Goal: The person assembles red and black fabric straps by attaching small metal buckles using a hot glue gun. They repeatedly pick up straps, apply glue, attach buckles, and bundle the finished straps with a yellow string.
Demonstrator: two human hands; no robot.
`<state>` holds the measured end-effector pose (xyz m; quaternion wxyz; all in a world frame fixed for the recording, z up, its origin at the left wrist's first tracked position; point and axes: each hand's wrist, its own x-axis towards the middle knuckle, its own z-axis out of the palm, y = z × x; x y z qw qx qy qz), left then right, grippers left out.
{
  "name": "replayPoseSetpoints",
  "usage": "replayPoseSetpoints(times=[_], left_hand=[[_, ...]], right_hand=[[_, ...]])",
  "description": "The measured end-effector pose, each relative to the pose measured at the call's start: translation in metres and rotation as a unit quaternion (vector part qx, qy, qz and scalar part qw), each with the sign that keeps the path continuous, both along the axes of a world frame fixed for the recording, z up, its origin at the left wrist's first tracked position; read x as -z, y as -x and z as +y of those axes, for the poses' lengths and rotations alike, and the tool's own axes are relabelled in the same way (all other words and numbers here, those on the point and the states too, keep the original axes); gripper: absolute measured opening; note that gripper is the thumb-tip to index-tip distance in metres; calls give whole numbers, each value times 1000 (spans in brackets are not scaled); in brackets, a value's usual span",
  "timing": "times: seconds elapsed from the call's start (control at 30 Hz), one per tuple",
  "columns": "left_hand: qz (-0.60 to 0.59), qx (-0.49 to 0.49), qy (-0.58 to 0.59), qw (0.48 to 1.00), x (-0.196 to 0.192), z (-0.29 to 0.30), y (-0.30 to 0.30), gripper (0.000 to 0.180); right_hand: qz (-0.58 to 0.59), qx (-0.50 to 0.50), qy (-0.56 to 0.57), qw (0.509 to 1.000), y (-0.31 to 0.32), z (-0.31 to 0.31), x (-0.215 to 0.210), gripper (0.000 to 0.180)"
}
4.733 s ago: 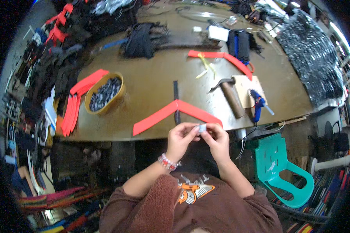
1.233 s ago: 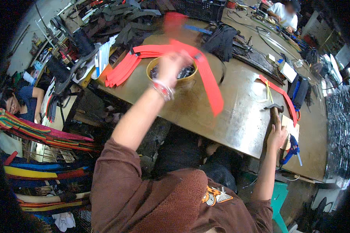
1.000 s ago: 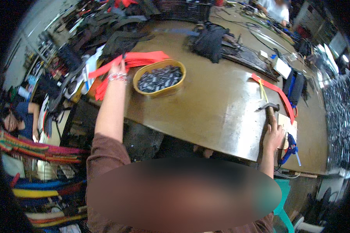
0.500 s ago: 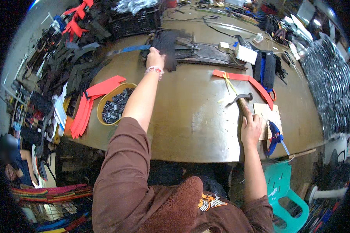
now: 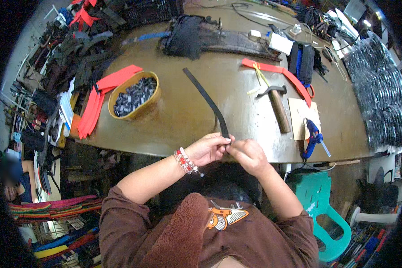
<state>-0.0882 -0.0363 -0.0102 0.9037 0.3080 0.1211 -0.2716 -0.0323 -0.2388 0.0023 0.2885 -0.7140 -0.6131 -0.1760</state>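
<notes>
A narrow black strap (image 5: 205,94) runs from the middle of the table toward me, bent partway along. My left hand (image 5: 209,149), with a beaded bracelet on its wrist, pinches the near end between thumb and fingers. Close against it, my right hand (image 5: 249,156) has its fingers closed at the same end; its fingertips partly hide the tip. On the table to the right lies a hammer (image 5: 279,111) with a wooden handle, out of either hand. A pile of black straps (image 5: 183,38) lies farther back.
At left stands a yellow bowl (image 5: 148,103) of small dark pieces beside red strips (image 5: 91,107). At right are a red strip (image 5: 295,83), a wooden board (image 5: 295,111) and a blue glue gun (image 5: 314,134). A green chair (image 5: 315,192) stands below the table's right edge.
My left hand has come back from the black pile to the near edge with a black strap. My right hand has let go of the hammer and joined the left at the strap's end.
</notes>
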Motion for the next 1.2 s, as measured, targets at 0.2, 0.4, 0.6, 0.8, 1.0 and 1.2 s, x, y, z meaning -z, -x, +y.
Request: replayPoseSetpoints(times=[0.2, 0.4, 0.6, 0.8, 1.0, 1.2], left_hand=[[-168, 181, -262, 933, -5, 56, -58, 20], [-220, 65, -513, 827, -39, 116, -201, 39], [-502, -74, -738, 445, -21, 76, -129, 46], [-428, 33, -794, 430, 1, 55, -58, 68], [-431, 21, -801, 415, 7, 53, -60, 72], [-427, 45, -810, 400, 11, 53, -61, 74]], right_hand=[[102, -80, 30, 991, 68, -21, -20, 22], [82, 40, 65, 994, 71, 6, 9, 13], [108, 158, 22, 981, 49, 31, 25, 20], [145, 133, 65, 978, 50, 31, 23, 25], [243, 193, 17, 950, 40, 3, 16, 28], [114, 628, -355, 683, -12, -147, 24, 46]])
